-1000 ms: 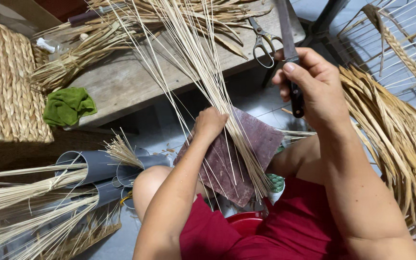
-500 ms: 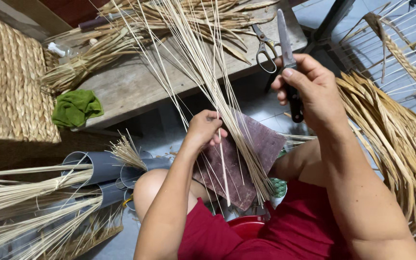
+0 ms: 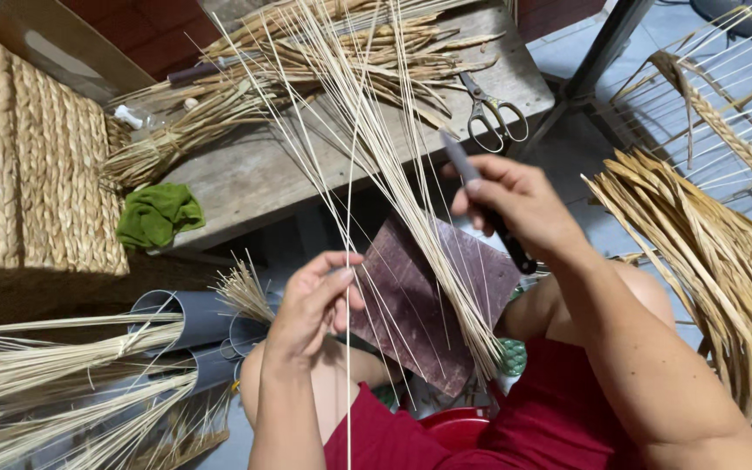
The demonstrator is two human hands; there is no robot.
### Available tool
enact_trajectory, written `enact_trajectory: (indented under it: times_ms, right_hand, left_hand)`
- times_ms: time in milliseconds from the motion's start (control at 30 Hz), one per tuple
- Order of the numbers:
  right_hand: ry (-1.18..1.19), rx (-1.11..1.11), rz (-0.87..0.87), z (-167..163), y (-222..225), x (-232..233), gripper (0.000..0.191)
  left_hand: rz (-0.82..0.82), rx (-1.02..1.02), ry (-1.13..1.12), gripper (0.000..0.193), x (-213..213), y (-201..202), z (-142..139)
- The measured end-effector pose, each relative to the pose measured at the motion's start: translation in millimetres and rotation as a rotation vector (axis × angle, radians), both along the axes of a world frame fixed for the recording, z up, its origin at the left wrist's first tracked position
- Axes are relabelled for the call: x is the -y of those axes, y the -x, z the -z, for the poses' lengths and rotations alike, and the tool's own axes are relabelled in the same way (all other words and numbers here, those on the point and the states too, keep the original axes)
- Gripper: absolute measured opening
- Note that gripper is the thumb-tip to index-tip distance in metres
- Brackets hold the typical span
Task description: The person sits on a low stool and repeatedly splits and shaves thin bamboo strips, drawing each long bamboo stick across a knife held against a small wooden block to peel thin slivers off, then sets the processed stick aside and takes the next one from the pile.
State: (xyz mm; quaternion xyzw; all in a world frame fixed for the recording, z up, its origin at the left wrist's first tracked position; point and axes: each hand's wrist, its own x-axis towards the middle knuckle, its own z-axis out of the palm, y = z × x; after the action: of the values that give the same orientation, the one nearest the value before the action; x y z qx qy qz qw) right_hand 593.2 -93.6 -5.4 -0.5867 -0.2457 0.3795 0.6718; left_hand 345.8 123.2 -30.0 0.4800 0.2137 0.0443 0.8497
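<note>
— While the right hand (image 3: 515, 204) keeps a clenched grip on a knife (image 3: 485, 200), how much blade shows?
— Only the tip; the fingers cover the rest of the dark handle. The left hand (image 3: 315, 300) pinches one thin reed strand (image 3: 347, 287), over the lap.
— And the strand bundle (image 3: 393, 174)?
— It fans up over the wooden counter (image 3: 254, 174), tips cut off at the frame's top. Scissors (image 3: 493, 109) lie beside.

Single head view, looking steeply down, close over lap and workbench (image 3: 245, 178).
</note>
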Motion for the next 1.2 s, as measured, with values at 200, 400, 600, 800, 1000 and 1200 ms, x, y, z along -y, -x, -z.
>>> enact_trajectory:
  times_ms: [200,400,600,800,1000,1200]
  right_hand:
    - [0.121,-0.119,-0.330,3.9,43.9,-29.3,0.050]
    - [0.033,-0.212,-0.484,11.5,70.7,-47.0,0.040]
    - [-0.095,-0.221,-0.193,4.3,46.7,-38.1,0.025]
    - [-0.191,-0.202,-0.059,-11.4,37.2,-24.8,0.025]
    - [-0.280,-0.212,-0.026,-9.6,66.7,-33.0,0.028]
    - [-0.267,-0.106,0.219,-29.1,21.9,-7.6,0.028]
  left_hand:
    - [0.049,-0.053,0.055,0.027,19.6,31.7,-2.5]
    - [0.232,-0.100,0.046,0.027,32.9,47.2,-3.8]
    - [0.171,-0.205,-0.289,0.024,6.4,83.5,-20.2]
    - [0.013,-0.567,-1.324,0.023,-25.6,116.5,-81.6]
    - [-0.225,-0.217,-1.809,0.046,0.2,87.5,-102.9]
    - [-0.249,-0.081,-1.866,0.042,1.0,91.9,-122.4]
